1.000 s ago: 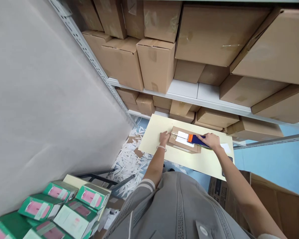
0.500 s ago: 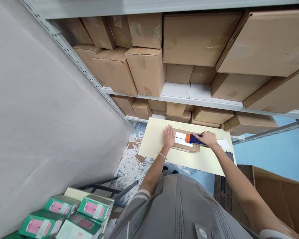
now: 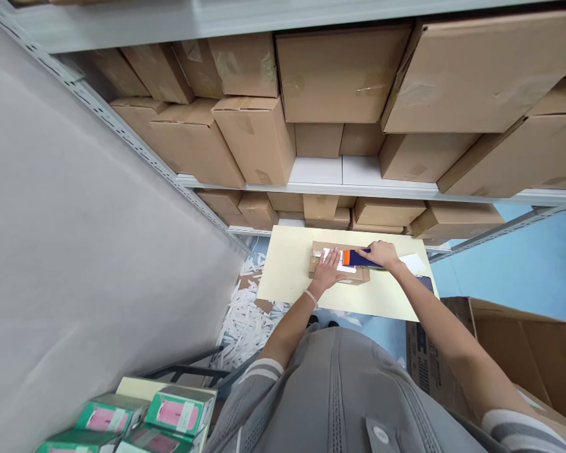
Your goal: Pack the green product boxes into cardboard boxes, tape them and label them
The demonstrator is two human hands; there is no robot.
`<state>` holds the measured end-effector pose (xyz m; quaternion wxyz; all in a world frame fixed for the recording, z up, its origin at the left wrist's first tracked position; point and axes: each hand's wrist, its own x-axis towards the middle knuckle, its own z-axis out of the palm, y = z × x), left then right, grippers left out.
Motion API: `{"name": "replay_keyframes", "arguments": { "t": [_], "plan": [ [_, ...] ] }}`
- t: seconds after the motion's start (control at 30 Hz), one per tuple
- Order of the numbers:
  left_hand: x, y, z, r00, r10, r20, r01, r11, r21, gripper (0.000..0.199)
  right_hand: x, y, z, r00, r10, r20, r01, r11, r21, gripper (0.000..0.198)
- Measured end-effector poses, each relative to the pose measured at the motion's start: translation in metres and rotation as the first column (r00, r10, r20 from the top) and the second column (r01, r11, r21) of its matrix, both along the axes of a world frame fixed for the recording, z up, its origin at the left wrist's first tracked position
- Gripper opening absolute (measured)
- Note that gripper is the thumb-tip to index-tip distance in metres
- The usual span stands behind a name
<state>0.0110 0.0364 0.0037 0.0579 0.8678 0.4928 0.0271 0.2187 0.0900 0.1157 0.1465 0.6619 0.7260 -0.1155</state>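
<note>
A small cardboard box with a white label on top lies on the cream-coloured table. My left hand presses on the box top, its fingers spread over the left part of the label. In my right hand is a flat dark blue thing with an orange end; its exact kind I cannot make out. The orange end reaches over the label, close to the fingers of my left hand.
White paper and a dark flat object lie at the table's right side. Shelves of cardboard boxes stand ahead. Paper strips cover the floor at left. Green boxes are lower left; a large open carton stands right.
My left hand has moved from the box's left end onto its label. The box has shifted slightly left in the picture, and the view has turned a little to the right.
</note>
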Motion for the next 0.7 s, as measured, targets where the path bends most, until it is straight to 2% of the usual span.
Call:
{"name": "replay_keyframes", "arguments": {
  "t": [0.13, 0.2, 0.27, 0.4, 0.5, 0.6, 0.7],
  "plan": [
    [0.001, 0.002, -0.003, 1.000, 0.022, 0.013, -0.022, 1.000, -0.010, 0.081, 0.009, 0.002, 0.005, 0.996, 0.065, -0.069, -0.065, 0.998, -0.009, 0.077],
    [0.000, 0.002, -0.004, 0.999, 0.033, 0.020, -0.032, 0.999, -0.017, 0.082, 0.024, 0.003, 0.011, 0.995, 0.071, -0.070, -0.071, 0.997, 0.001, 0.077],
    [0.000, 0.004, -0.004, 0.999, 0.043, 0.030, -0.042, 0.999, -0.025, 0.082, 0.051, 0.002, 0.018, 0.998, 0.041, -0.037, -0.040, 0.999, 0.023, 0.078],
    [-0.001, 0.005, -0.005, 0.997, 0.054, 0.057, -0.052, 0.998, -0.032, 0.082, 0.129, -0.006, 0.031, 0.998, -0.062, 0.031, 0.060, 0.995, 0.079, 0.075],
    [0.000, 0.005, -0.004, 0.996, 0.059, 0.063, -0.057, 0.998, -0.035, 0.083, 0.172, -0.020, 0.030, 0.992, -0.089, 0.085, 0.084, 0.994, 0.063, 0.071],
    [0.000, 0.004, -0.004, 0.997, 0.055, 0.053, -0.053, 0.998, -0.036, 0.084, 0.175, -0.028, 0.019, 0.989, -0.041, 0.143, 0.035, 0.998, 0.047, 0.070],
    [0.000, 0.004, -0.004, 0.998, 0.048, 0.043, -0.047, 0.999, -0.026, 0.086, 0.152, -0.027, 0.003, 0.984, 0.007, 0.180, -0.012, 1.000, 0.023, 0.071]
  ]
}}
